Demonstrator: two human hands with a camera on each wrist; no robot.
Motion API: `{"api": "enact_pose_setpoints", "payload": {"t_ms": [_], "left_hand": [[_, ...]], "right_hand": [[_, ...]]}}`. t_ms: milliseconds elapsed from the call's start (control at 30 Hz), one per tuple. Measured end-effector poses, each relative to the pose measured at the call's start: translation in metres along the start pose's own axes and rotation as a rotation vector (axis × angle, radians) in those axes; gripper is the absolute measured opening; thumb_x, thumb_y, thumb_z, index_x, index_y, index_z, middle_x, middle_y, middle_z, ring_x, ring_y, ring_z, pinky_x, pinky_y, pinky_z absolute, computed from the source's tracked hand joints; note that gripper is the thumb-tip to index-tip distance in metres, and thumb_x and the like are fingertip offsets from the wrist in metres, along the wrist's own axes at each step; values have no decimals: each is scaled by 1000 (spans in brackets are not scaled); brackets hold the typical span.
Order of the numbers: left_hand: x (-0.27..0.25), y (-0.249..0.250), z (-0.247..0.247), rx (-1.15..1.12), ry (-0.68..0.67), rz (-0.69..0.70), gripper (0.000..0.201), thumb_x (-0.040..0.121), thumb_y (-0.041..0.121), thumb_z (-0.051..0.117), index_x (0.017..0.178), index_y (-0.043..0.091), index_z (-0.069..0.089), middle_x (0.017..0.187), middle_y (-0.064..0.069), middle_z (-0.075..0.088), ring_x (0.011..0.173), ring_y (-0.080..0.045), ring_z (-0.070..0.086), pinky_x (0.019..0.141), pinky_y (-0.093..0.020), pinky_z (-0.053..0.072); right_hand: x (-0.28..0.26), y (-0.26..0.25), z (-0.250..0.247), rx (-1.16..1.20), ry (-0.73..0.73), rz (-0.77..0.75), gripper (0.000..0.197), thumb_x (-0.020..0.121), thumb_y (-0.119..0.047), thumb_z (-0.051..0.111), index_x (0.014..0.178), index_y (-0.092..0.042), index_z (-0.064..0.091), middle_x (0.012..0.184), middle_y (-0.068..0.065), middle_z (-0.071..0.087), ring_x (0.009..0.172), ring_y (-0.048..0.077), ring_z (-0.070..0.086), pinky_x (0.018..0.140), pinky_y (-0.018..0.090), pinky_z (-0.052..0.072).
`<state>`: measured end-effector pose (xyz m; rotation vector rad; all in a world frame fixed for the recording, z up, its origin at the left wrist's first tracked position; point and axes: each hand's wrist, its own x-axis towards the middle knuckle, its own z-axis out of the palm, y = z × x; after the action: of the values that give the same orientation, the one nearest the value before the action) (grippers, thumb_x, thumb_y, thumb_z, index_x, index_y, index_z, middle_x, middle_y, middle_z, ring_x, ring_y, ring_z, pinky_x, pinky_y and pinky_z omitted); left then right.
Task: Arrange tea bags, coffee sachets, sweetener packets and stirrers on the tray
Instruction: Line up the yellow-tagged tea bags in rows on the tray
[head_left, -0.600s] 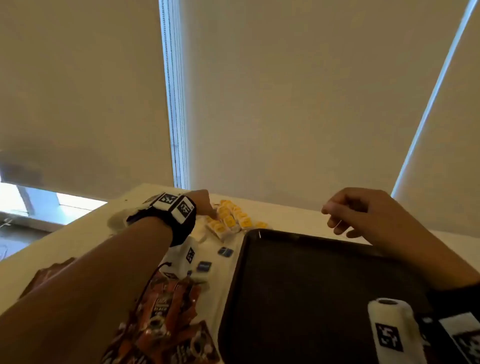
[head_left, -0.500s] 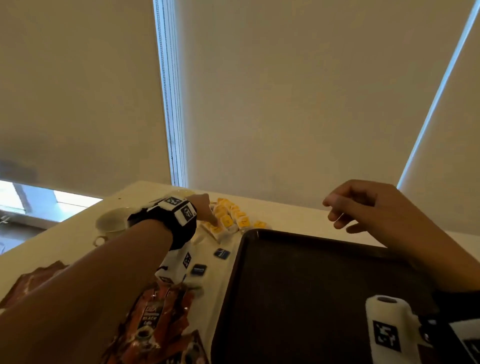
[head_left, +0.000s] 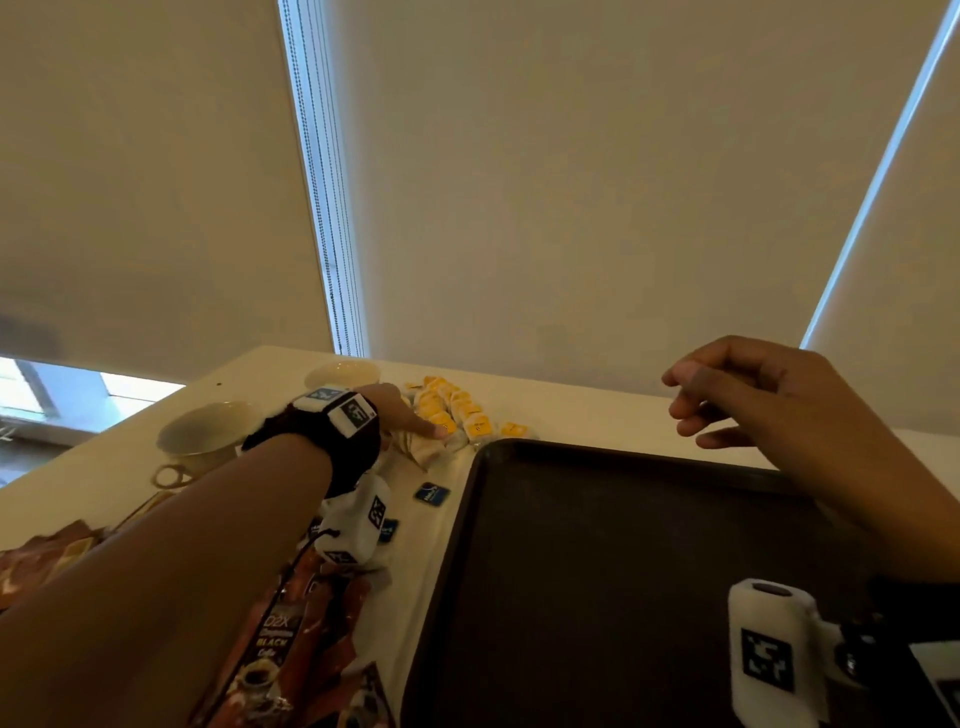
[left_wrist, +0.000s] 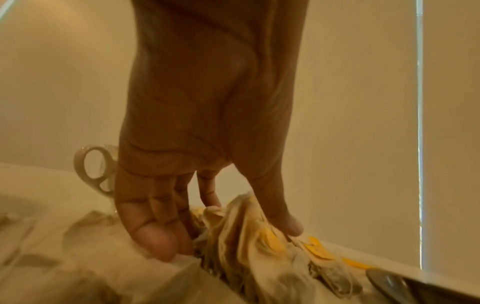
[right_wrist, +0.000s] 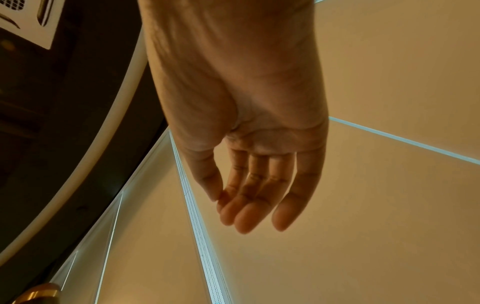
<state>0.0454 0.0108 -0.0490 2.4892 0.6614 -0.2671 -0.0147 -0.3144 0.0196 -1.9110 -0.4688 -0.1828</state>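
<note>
A dark brown tray (head_left: 519, 649) lies on the pale table. Just beyond its far left corner is a heap of tea bags (head_left: 457, 410) with yellow tags. My left hand (head_left: 418, 431) reaches into that heap. In the left wrist view, the left hand (left_wrist: 228, 240) pinches a bunch of tea bags (left_wrist: 249, 238) between thumb and fingers. My right hand (head_left: 691, 410) hovers above the tray's far edge, its fingers loosely curled. The right wrist view shows this right hand (right_wrist: 246, 207) relaxed and holding nothing. Brown coffee sachets (head_left: 280, 639) and small blue sweetener packets (head_left: 432, 493) lie left of the tray.
Two pale cups stand on the table behind my left arm, one (head_left: 205, 434) near the left edge and one (head_left: 343, 371) by the wall; a cup handle (left_wrist: 92, 170) shows behind my fingers. Closed roller blinds (head_left: 571, 182) run right behind the table.
My left hand has stayed at the tea bag heap and settled its fingers round a bunch. The view has shifted, bringing the cups into sight. The right hand has hardly moved.
</note>
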Motion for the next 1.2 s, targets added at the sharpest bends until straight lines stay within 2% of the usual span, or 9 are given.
{"api": "enact_pose_setpoints", "payload": {"t_ms": [167,267,467,567,700,833,933,1067,1200], "left_hand": [[1,-5,-1,-127,-9,-18,38,73,28,81,96,5,63,96,-11,66,93,-25,62,94,-39,51],[3,-5,1,-131,3,5,40,70,17,84,98,-1,62,96,-16,67,88,-27,65,86,-40,55],[-5,1,-12,-145,94,33,20,73,-2,78,74,-3,58,73,-17,62,58,-22,64,45,-24,54],[-22,6,-40,-208,218,139,21,73,3,79,69,-2,58,58,-11,61,37,-9,59,39,-17,50],[-68,27,-63,-303,264,410,18,73,12,79,82,2,68,65,-3,69,49,-2,64,51,-15,53],[-117,61,-40,-323,49,623,19,73,18,78,85,8,69,73,-1,72,62,-8,68,60,-20,56],[-132,84,-9,-232,-59,753,9,79,16,74,82,13,67,72,-1,70,58,-4,63,54,-18,51],[-129,99,19,-294,-138,802,8,78,13,74,81,16,66,73,-1,67,57,-4,61,52,-17,49],[-120,99,29,-442,-235,775,26,73,18,76,94,8,67,81,-5,72,67,-12,69,58,-20,54]], "right_hand": [[0,3,-6,14,-7,16,15,91,-21,55,88,-14,68,69,1,69,65,12,67,59,20,54],[0,6,-8,4,-15,16,15,91,-22,55,87,-15,68,70,1,69,65,12,67,58,19,54],[1,7,-10,16,-35,10,15,92,-20,54,86,-17,67,68,-1,69,64,10,66,57,17,54],[1,8,-7,26,-52,7,14,91,-22,55,87,-17,67,69,-1,69,64,9,66,58,18,54],[-1,7,10,-1,-110,13,12,89,-28,57,92,-21,65,81,-3,69,74,11,68,65,23,56],[-7,5,35,-66,-221,-12,39,84,-47,56,122,-38,50,112,-14,56,92,7,63,69,24,58],[-10,6,43,29,-272,-8,55,79,-51,57,131,-45,38,121,-16,49,98,3,59,65,17,55],[-6,14,31,62,-228,-22,44,80,-31,69,121,-34,53,110,-11,63,94,-2,61,68,15,54],[2,25,19,95,-229,34,44,72,-26,77,113,-24,61,99,-1,70,89,12,68,79,36,56]]}}
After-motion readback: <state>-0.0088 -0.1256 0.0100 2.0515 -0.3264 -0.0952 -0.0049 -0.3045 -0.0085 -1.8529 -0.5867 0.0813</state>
